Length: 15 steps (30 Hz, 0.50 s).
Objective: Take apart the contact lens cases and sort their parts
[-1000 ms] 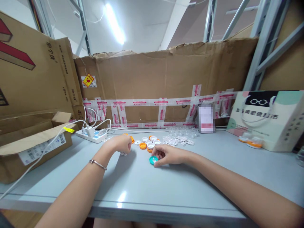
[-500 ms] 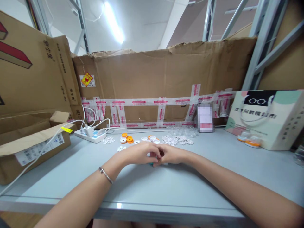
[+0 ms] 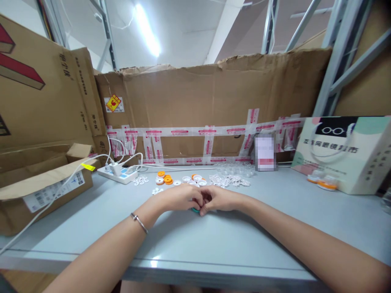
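Observation:
My left hand (image 3: 181,197) and my right hand (image 3: 222,198) meet over the middle of the grey table, fingers closed and touching. Under the left fingertips shows the edge of a small teal piece (image 3: 195,210), mostly hidden by the fingers. The right thumb and fingers pinch close beside it; what they hold is hidden. Just beyond the hands lie orange caps (image 3: 168,179), white round caps (image 3: 186,179) and a heap of small white plastic parts (image 3: 230,181). A few small white pieces (image 3: 157,191) lie near my left wrist.
Clear plastic pieces (image 3: 240,168) and a blurred-out phone-like screen (image 3: 264,152) stand at the back. On the left are a power strip (image 3: 117,175) with white cables and an open carton (image 3: 45,195). A paper bag (image 3: 339,154) with orange-and-clear containers (image 3: 326,184) stands right.
The fingers have shifted slightly at the meeting point; the right thumb now reaches lower, beside the teal piece. The whole view has moved a little. The parts on the table lie as before.

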### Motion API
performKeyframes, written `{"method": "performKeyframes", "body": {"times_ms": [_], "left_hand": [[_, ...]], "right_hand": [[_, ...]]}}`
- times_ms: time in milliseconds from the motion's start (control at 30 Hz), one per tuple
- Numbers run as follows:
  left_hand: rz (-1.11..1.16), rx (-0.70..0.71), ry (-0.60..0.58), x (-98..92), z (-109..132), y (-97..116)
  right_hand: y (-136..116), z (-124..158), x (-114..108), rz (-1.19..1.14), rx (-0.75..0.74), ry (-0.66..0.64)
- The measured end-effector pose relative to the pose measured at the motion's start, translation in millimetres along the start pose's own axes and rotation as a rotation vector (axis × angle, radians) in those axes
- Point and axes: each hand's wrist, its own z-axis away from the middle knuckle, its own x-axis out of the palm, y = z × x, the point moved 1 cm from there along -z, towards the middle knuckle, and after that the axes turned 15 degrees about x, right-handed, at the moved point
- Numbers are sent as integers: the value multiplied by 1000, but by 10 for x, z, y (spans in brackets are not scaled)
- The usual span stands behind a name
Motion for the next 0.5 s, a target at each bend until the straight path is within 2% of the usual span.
{"method": "performKeyframes", "body": {"times_ms": [167, 500], "left_hand": [[-36, 48, 19, 8, -2, -4], [-107, 65, -40, -64, 20, 51]], "right_hand": [[-5, 1, -10, 35, -4, 18], [-29, 17, -14, 78, 28, 69]]}}
